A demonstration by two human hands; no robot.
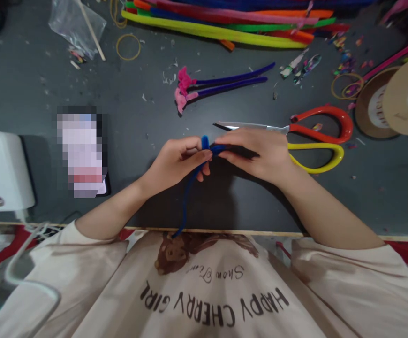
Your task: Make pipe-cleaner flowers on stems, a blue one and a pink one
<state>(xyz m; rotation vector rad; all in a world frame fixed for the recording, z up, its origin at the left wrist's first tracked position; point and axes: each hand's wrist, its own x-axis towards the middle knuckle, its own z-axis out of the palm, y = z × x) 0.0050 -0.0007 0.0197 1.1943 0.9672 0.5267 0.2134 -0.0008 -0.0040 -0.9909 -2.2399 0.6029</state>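
Observation:
A blue pipe cleaner (186, 192) is folded at its upper part, and its long tail hangs toward the table's front edge. My left hand (179, 162) pinches the folded part between thumb and fingers. From the other side, my right hand (256, 152) grips a short blue end with its fingertips. Scissors (316, 129) with one red and one yellow handle lie open behind and beside my right hand, which hides part of them. Beyond my hands rest two pipe-cleaner flowers (186, 89) with pink heads and dark blue stems.
Loose coloured pipe cleaners (218, 33) lie along the back. A phone (82, 155) and a white charger (5, 171) with a cable are at left. Ribbon spools (406, 94) stand at right. A rubber band (128, 47), a plastic bag (73, 26) and scraps lie about.

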